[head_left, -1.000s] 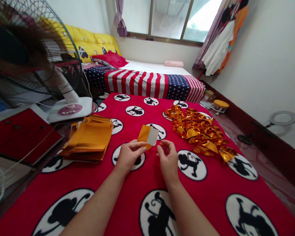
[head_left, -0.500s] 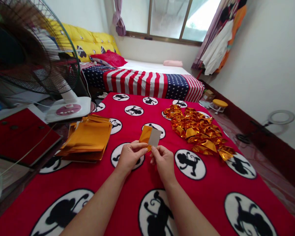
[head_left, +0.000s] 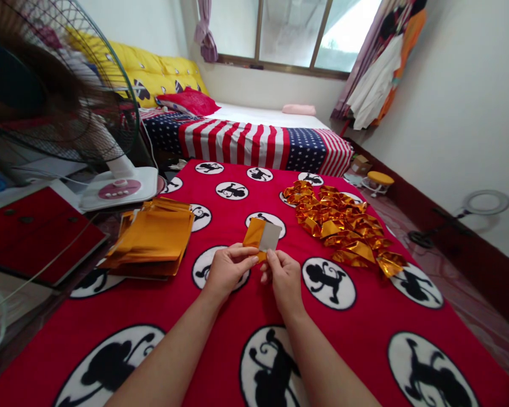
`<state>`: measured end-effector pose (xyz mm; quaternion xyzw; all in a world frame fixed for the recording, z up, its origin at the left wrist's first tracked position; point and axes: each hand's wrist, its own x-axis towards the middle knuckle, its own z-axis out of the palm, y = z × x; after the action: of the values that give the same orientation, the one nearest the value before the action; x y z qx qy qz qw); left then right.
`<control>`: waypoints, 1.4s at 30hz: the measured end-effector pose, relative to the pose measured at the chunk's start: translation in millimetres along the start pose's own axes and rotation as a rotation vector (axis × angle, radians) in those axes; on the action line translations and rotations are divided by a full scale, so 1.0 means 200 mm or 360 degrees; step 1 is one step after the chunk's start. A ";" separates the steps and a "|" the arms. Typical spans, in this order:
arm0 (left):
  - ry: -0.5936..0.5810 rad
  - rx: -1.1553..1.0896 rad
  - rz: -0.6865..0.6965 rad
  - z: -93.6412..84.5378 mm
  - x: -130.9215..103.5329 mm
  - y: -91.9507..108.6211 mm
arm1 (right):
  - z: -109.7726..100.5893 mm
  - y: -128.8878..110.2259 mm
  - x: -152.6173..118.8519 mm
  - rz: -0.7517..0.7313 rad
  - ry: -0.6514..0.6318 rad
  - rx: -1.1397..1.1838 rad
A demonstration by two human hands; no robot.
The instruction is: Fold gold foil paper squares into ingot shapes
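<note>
Head view: left hand (head_left: 228, 268) has its fingers curled, thumb and fingertips pinching the lower left edge of a small gold foil sheet (head_left: 262, 236) whose white backing faces up on its right half, held just above the middle of the red monkey-print blanket (head_left: 365, 316). Right hand (head_left: 283, 275) is likewise nearly closed, its thumb and forefinger nipping the sheet's lower right corner, the two hands almost touching. Flat gold sheets (head_left: 152, 237) lie stacked near the blanket's left edge, and folded gold pieces (head_left: 343, 223) are heaped toward its far right corner.
</note>
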<state>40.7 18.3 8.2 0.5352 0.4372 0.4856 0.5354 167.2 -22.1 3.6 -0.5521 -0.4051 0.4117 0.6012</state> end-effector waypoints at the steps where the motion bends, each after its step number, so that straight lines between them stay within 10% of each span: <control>1: 0.0028 -0.0014 -0.0001 0.00 0.00 0.00 | 0.00 0.00 0.00 0.0020 -0.0014 0.0044; 11: 0.0399 -0.0486 -0.0204 0.03 0.02 -0.04 | 0.03 0.01 -0.01 0.0042 -0.0139 0.0062; 42: 0.0408 -0.0570 -0.0365 0.05 0.01 -0.01 | 0.04 0.00 -0.01 -0.0096 -0.0266 -0.0141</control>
<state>51.2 18.5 6.2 0.3127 0.4663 0.5553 0.6135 158.4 -21.2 3.2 -0.5295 -0.4883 0.4197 0.5524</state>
